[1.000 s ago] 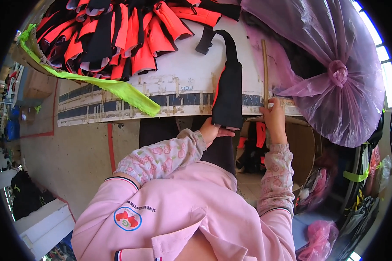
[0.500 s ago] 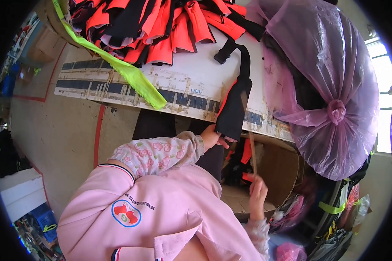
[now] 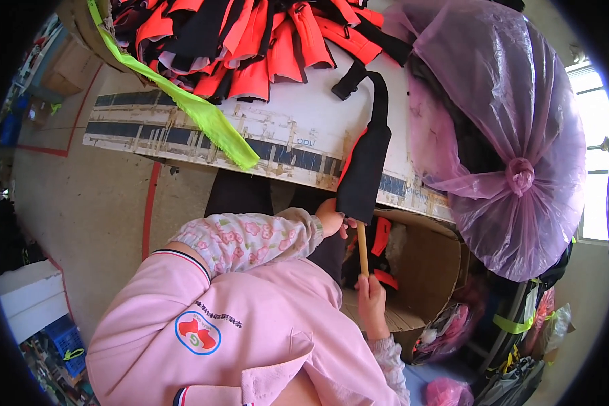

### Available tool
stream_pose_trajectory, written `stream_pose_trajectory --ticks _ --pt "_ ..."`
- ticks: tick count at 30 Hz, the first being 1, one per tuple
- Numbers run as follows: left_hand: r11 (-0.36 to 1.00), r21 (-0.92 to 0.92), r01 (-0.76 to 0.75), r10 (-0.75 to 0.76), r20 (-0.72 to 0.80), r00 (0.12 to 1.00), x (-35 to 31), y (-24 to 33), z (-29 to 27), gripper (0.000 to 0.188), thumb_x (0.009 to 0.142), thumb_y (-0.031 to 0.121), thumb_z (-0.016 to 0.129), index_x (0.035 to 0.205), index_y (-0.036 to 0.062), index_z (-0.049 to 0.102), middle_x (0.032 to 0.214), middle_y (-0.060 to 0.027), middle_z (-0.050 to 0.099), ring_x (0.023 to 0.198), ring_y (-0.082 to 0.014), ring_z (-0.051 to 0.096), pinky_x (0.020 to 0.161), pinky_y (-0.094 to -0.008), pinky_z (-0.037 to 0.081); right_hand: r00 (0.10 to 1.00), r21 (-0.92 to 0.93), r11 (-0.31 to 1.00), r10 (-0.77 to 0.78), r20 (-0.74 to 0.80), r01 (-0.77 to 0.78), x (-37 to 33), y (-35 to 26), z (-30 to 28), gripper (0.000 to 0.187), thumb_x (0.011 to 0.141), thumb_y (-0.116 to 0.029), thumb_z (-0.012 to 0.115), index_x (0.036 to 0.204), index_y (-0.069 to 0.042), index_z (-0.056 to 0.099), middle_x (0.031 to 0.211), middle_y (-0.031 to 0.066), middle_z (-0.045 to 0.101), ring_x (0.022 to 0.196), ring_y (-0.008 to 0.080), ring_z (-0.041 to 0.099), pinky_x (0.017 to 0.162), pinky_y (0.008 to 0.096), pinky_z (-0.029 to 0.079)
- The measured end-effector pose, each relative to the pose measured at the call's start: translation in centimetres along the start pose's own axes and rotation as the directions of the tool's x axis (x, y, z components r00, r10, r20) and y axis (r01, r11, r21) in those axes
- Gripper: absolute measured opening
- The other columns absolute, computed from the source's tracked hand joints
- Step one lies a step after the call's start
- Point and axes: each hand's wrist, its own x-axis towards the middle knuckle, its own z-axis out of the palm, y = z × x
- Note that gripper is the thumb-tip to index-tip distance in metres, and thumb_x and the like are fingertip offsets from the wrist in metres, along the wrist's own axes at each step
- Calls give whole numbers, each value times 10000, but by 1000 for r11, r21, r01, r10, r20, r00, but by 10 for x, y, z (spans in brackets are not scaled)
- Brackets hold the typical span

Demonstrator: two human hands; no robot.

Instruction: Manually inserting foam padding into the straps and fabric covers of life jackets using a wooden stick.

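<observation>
A black fabric sleeve with an orange edge [image 3: 364, 172] lies over the table's front edge, its lower end toward me. From its far end a black strap runs to a buckle [image 3: 346, 88]. My left hand [image 3: 330, 218] grips the sleeve's lower end from the left, fingers partly hidden under it. My right hand [image 3: 371, 298] is closed round a thin wooden stick [image 3: 363, 250] below the table edge. The stick points up at the sleeve, and its top goes out of sight at the sleeve's lower end; how far in, I cannot tell.
Many orange and black fabric pieces [image 3: 250, 51] are heaped on the white table [image 3: 284, 125]. A neon-yellow strip [image 3: 203, 115] hangs over its edge. At the right bulges a knotted purple plastic bag [image 3: 514, 122]. Beneath the table, an open cardboard box [image 3: 426, 271] contains orange and black pieces.
My right hand has moved left and slightly down with the stick, whose top now meets the sleeve's lower end. My left hand and the sleeve have shifted only slightly.
</observation>
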Motion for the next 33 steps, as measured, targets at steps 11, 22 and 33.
stream_pose_trajectory --ticks 11,22,33 --pt "999 3 -38 38 -6 999 8 -12 2 234 908 84 371 949 21 593 739 -92 605 529 -118 542 379 -242 418 893 616 677 145 426 -404 88 -47 23 345 948 -319 423 714 -72 478 423 -27 347 305 64 270 302 219 214" --pt "994 -46 -98 95 -46 994 9 -18 4 251 931 143 358 908 9 569 784 -79 615 527 -124 549 357 -236 420 917 630 668 256 306 -396 -25 -22 23 337 961 -306 386 737 -76 489 442 -22 364 342 65 285 330 223 223" --pt "997 4 -71 71 -52 996 11 -14 2 170 902 193 479 908 75 602 668 -32 567 512 -95 500 364 -224 325 923 846 373 207 323 -380 80 -62 51 304 952 -320 409 758 -94 472 478 -61 319 354 60 230 340 215 196"
